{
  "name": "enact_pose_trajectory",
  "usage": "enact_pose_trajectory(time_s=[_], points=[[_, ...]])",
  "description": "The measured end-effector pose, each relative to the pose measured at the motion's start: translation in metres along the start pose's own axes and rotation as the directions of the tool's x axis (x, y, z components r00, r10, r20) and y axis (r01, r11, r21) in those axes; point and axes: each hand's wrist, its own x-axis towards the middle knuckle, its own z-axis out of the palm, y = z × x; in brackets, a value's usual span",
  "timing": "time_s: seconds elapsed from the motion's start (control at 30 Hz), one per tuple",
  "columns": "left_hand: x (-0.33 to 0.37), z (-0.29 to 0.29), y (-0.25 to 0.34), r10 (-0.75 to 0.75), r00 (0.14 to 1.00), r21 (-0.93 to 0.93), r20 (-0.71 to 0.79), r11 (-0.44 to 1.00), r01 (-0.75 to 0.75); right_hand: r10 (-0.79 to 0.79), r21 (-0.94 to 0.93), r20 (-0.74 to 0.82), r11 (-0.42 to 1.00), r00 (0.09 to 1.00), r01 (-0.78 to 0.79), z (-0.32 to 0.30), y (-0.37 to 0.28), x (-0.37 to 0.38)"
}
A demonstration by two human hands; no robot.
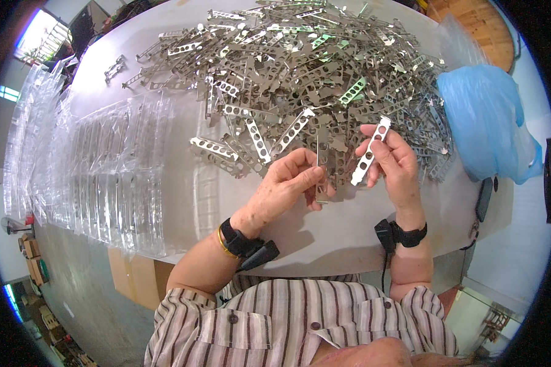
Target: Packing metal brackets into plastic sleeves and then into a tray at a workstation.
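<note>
Silver metal covered much of the tabletop (361, 241) in the head view: a large pile (318, 67) of thin flat brackets, many punched with a row of round holes, heaped from the far side to just beyond the hands.

Left hand (297, 174): thumb and fingers pinched a thin bracket (318, 153), turned close to edge-on, long axis near vertical in view. Couldn't tell if it was one piece or two.

Right hand (393, 164): thumb on the near face, fingers behind, pinching a bright bracket (371, 151). Face to camera, hole row readable, top end leaning right. Both pieces sat between the hands, apart from each other, at the near edge of the pile.

Three stray brackets (257, 139) lay face up by the pile's near-left edge, ahead of the left hand. A small separate cluster (114, 68) sat at far left.

Left side of tabletop: clear plastic packs (116, 171), laid in overlapping rows, contents blurred by glare. Right side: blue plastic bag (480, 122), crumpled, against the pile. Black wristbands (408, 235) on both wrists, yellow bangle (226, 243) beside the left one. Cardboard box (134, 278) stood below the near-left edge.
</note>
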Motion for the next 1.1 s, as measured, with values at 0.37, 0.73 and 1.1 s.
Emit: enact_pose_trajectory(time_s=[0.37, 0.73, 1.1], points=[[0.0004, -0.0009, 0.0000, -0.009, 1.000, -0.016, 0.030, 1.000, 0.009, -0.056, -0.010, -0.067, 0.998, 0.996, 0.055, 0.0015, -0.0008, -0.0002], [-0.0016, 0.0009, 0.0066, -0.033, 0.999, -0.010, 0.035, 0.999, 0.033, -0.140, 0.045, -0.174, 0.988, 0.975, 0.149, 0.0044, 0.0007, 0.0018], [0.0005, -0.0026, 0.0010, -0.010, 0.998, 0.012, 0.054, 1.000, 0.009, -0.175, 0.013, -0.148, 0.984, 0.973, 0.179, 0.0044, 0.0000, 0.0018]])
